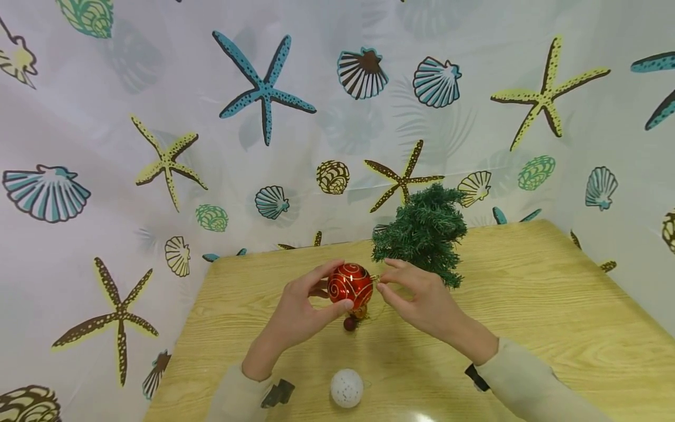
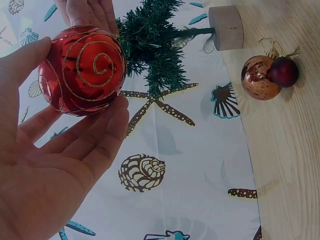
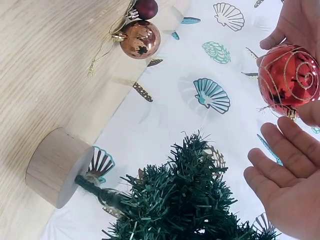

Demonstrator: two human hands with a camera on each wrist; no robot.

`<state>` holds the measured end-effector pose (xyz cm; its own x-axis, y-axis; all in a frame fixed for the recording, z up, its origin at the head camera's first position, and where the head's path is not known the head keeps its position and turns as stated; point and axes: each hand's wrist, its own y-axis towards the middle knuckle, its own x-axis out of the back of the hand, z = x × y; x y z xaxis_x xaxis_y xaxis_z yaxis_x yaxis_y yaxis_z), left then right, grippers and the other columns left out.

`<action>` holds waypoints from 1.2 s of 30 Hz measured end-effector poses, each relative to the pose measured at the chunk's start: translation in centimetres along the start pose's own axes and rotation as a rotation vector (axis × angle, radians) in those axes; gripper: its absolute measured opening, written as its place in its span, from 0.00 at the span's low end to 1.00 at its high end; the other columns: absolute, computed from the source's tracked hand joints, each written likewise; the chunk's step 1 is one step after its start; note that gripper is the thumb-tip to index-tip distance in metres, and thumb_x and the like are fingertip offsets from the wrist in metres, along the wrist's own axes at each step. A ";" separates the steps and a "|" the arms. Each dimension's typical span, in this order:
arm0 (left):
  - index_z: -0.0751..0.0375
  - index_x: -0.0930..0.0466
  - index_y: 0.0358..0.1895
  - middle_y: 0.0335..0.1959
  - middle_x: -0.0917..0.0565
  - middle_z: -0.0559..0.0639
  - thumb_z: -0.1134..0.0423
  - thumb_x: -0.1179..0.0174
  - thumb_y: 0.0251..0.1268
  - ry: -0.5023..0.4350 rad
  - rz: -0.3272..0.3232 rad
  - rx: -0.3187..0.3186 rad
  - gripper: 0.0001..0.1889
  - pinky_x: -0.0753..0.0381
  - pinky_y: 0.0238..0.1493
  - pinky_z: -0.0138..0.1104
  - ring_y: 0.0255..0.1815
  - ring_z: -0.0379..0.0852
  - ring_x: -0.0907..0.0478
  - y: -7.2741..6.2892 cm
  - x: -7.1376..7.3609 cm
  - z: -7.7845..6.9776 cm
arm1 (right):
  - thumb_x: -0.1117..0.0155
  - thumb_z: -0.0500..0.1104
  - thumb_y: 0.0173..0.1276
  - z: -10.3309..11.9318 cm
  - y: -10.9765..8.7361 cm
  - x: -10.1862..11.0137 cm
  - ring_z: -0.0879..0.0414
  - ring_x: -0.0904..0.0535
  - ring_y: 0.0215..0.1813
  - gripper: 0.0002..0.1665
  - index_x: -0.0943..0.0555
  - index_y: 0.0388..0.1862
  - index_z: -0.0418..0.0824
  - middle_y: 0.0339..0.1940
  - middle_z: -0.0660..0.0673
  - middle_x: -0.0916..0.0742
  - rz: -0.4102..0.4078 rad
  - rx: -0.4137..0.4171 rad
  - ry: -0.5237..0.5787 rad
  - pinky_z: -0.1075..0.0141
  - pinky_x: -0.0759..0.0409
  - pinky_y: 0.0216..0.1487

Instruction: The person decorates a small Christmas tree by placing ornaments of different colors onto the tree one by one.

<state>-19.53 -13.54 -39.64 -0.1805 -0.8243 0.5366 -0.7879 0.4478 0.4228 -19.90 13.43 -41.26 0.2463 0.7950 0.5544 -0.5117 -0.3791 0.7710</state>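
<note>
A shiny red Christmas bauble (image 1: 350, 284) with gold glitter swirls is held up above the table by my left hand (image 1: 295, 310), its thumb and fingers curled round the sides. At the bauble's gold cap (image 3: 291, 114), the thumb and index finger of my right hand (image 1: 427, 299) pinch the hanging end. The other right fingers extend loosely, as the right wrist view shows. Lying on the table beyond are a copper bauble (image 2: 260, 77) and a smaller dark red bauble (image 2: 284, 71), touching or overlapping in view. The head view shows them partly hidden behind the held bauble.
A small green artificial Christmas tree (image 1: 422, 228) stands behind my right hand, on a round wooden base (image 3: 57, 167). Nearer to me, a speckled white ball (image 1: 347, 388) lies on the wooden table (image 1: 527, 293). A curtain (image 1: 316, 135) printed with shells and starfish surrounds the table.
</note>
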 end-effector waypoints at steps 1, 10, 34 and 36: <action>0.49 0.27 0.76 0.58 0.12 0.50 0.59 0.25 0.67 -0.001 0.001 0.001 0.35 0.11 0.50 0.37 0.49 0.41 0.12 0.0 0.0 0.0 | 0.25 0.31 0.64 0.0 0.0 0.0 0.41 0.12 0.61 0.10 0.10 0.42 0.43 0.42 0.48 0.06 -0.001 0.005 -0.010 0.47 0.11 0.52; 0.51 0.27 0.76 0.58 0.12 0.50 0.60 0.25 0.66 -0.006 0.003 0.008 0.35 0.10 0.50 0.39 0.48 0.42 0.12 -0.2 -0.1 0.0 | 0.28 0.28 0.63 0.1 0.4 0.2 0.41 0.10 0.56 0.09 0.11 0.40 0.40 0.39 0.46 0.07 -0.056 0.050 -0.054 0.52 0.11 0.48; 0.47 0.31 0.79 0.63 0.15 0.48 0.55 0.24 0.65 -0.023 0.152 0.077 0.40 0.12 0.53 0.38 0.52 0.42 0.14 -1.0 -1.9 1.6 | 0.28 0.27 0.62 1.1 1.6 0.4 0.46 0.13 0.54 0.12 0.14 0.40 0.41 0.44 0.45 0.09 -0.078 0.067 -0.050 0.52 0.13 0.51; 0.47 0.32 0.79 0.64 0.15 0.48 0.55 0.24 0.65 -0.010 0.170 0.083 0.40 0.12 0.53 0.38 0.53 0.43 0.14 -1.0 -2.0 1.6 | 0.28 0.27 0.63 1.2 1.7 0.3 0.46 0.13 0.54 0.13 0.14 0.41 0.42 0.45 0.46 0.09 -0.068 0.072 -0.041 0.53 0.13 0.51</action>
<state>-19.31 -12.90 -42.37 -0.3212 -0.7427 0.5876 -0.7911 0.5514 0.2646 -19.68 12.49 -39.39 0.3131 0.8005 0.5110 -0.4328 -0.3587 0.8271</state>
